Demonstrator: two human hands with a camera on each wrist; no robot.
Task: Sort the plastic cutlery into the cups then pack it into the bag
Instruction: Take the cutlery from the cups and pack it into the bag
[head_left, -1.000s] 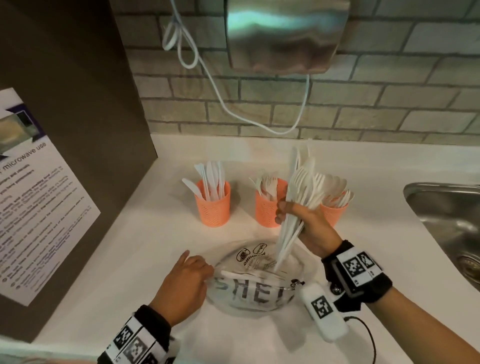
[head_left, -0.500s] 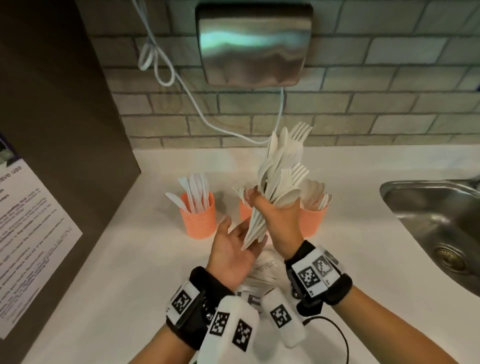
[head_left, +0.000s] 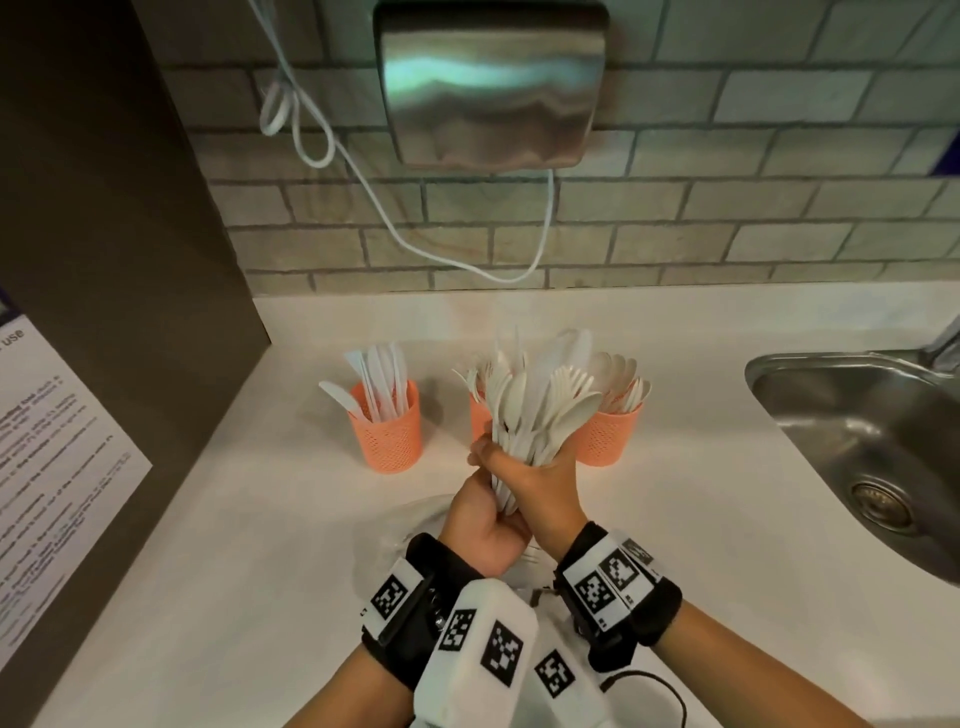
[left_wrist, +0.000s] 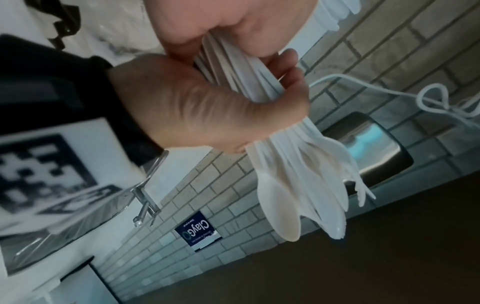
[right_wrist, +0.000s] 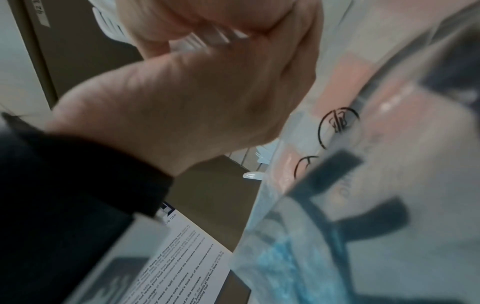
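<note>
Both hands on one mixed bundle of cutlery (head_left: 535, 410), held upright above the counter (head_left: 260, 519).

Right hand (head_left: 545, 483) wraps the handles mid-bundle; left hand (head_left: 480, 512) curls round the handle ends below. Bag (head_left: 410, 525) lies flat beneath the wrists; three orange cups (head_left: 387, 434) stand behind, part filled. Likely squaring the handles: keep a firm grip, tap ends level, lest loose pieces slide out.
</note>
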